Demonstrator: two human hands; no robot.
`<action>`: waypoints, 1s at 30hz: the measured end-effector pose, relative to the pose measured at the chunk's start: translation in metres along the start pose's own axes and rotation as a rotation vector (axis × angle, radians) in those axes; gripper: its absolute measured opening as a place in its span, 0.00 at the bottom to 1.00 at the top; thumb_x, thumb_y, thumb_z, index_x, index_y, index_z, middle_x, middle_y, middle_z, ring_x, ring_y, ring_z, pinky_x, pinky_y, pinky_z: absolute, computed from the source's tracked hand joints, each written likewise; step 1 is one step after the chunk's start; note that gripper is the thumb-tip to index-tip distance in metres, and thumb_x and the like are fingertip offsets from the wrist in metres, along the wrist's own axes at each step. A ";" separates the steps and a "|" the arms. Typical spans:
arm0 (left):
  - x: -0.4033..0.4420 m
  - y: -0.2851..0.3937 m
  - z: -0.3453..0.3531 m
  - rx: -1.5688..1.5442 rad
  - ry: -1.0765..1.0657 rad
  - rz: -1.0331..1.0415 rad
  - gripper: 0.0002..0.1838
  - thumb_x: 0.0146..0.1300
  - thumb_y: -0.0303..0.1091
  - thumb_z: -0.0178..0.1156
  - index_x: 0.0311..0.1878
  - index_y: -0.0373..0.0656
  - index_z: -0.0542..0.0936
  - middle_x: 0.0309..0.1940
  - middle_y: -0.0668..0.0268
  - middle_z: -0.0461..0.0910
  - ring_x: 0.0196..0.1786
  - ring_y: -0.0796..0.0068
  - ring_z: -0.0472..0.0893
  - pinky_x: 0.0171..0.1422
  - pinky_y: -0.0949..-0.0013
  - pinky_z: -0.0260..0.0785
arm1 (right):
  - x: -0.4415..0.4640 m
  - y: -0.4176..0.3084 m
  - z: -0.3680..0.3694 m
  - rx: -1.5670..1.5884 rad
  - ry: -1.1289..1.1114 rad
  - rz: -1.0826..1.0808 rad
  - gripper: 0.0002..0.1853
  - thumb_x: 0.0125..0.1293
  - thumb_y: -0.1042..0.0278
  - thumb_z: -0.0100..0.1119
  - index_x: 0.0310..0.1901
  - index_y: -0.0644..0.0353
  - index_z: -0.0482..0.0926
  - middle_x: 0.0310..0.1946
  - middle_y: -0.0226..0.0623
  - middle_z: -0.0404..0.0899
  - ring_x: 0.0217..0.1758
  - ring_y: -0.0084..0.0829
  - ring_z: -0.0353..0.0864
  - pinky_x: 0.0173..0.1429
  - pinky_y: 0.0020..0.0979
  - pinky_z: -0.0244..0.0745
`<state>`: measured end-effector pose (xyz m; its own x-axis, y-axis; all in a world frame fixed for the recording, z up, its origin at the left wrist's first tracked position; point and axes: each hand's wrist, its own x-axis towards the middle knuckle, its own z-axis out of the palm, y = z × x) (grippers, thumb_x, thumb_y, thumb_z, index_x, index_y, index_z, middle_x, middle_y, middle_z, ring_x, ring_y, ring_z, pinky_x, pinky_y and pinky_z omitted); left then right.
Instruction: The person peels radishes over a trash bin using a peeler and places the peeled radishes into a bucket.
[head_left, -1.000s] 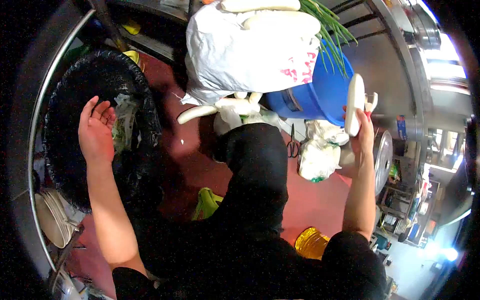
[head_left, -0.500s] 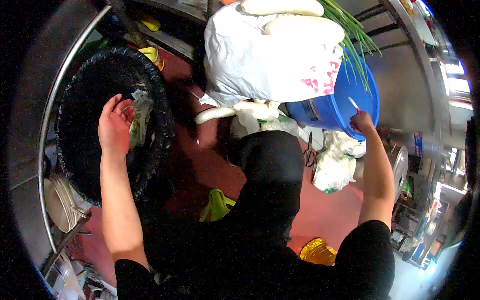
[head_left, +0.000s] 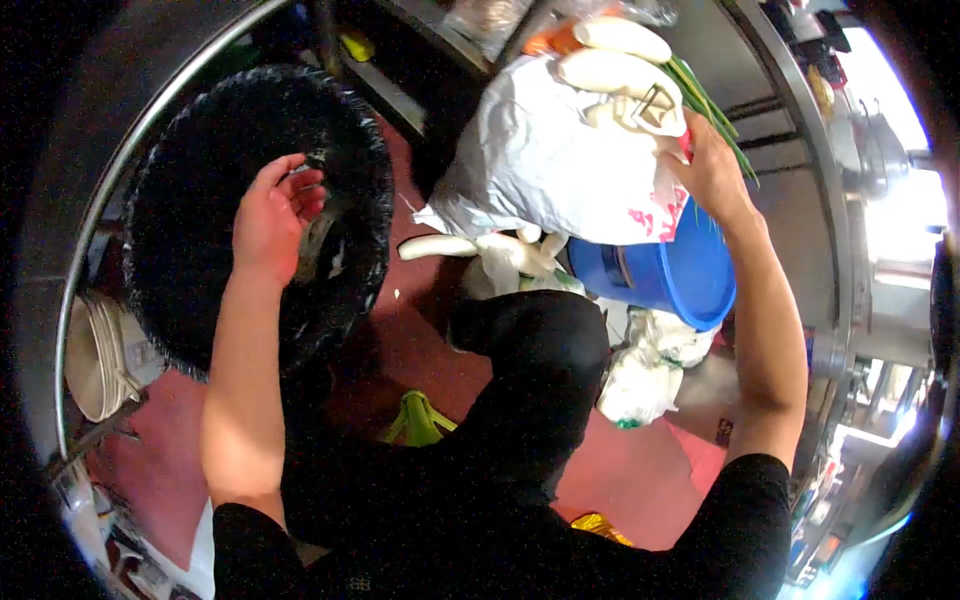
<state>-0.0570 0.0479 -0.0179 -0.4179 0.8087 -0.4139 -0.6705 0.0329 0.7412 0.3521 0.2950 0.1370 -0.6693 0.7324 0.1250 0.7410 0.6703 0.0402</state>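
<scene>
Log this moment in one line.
left hand: empty, over black bin | right hand: holding red-handled tool | white radishes: atop white sack

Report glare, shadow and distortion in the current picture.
Head view: glare blows out patches at right, white radishes and sack look washed out; head view, left: the black-lined bin lies in speckled shadow, the metal rail bows, likely lens distortion.

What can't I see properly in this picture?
All in the head view:
Most of the red handle: the right hand covers it.
The rest of the gold thing: black clothes hide it.
Deep inside the black bin: too dark.
Red writing on the white bag: too blurry to read.
</scene>
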 end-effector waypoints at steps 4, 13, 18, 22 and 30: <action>-0.010 0.008 0.006 0.040 0.028 0.037 0.14 0.70 0.42 0.53 0.49 0.42 0.77 0.38 0.64 0.81 0.39 0.72 0.78 0.46 0.69 0.69 | 0.022 0.004 0.005 -0.143 -0.111 -0.123 0.34 0.56 0.64 0.69 0.62 0.68 0.67 0.50 0.54 0.77 0.55 0.51 0.77 0.61 0.43 0.71; -0.012 0.007 0.005 0.163 -0.062 0.035 0.16 0.68 0.48 0.56 0.49 0.46 0.78 0.38 0.64 0.82 0.37 0.72 0.81 0.44 0.72 0.73 | 0.011 -0.036 -0.015 -0.132 0.016 0.068 0.28 0.53 0.66 0.70 0.54 0.64 0.71 0.46 0.53 0.77 0.51 0.52 0.77 0.54 0.44 0.73; -0.034 0.005 0.025 0.215 -0.389 -0.042 0.20 0.69 0.45 0.56 0.57 0.41 0.75 0.45 0.58 0.82 0.45 0.67 0.82 0.50 0.66 0.75 | -0.009 -0.076 -0.041 0.367 0.167 0.238 0.27 0.55 0.65 0.73 0.52 0.66 0.72 0.42 0.44 0.82 0.40 0.34 0.83 0.45 0.32 0.79; -0.059 0.002 0.045 0.246 -0.544 0.090 0.28 0.72 0.44 0.53 0.70 0.44 0.64 0.61 0.56 0.74 0.60 0.65 0.76 0.64 0.59 0.68 | -0.010 -0.186 -0.028 0.791 0.046 0.291 0.30 0.54 0.64 0.75 0.54 0.68 0.71 0.44 0.42 0.82 0.44 0.33 0.83 0.48 0.29 0.79; -0.028 0.007 0.005 -0.193 0.027 0.095 0.33 0.68 0.61 0.52 0.59 0.39 0.72 0.47 0.59 0.81 0.50 0.62 0.82 0.61 0.60 0.73 | 0.044 -0.325 0.111 1.456 -0.037 0.098 0.15 0.77 0.55 0.49 0.48 0.61 0.73 0.36 0.30 0.77 0.40 0.20 0.74 0.48 0.25 0.73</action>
<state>-0.0469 0.0281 0.0011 -0.4989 0.7869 -0.3631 -0.7314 -0.1576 0.6635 0.0759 0.1229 0.0198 -0.6380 0.7689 0.0420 0.0889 0.1278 -0.9878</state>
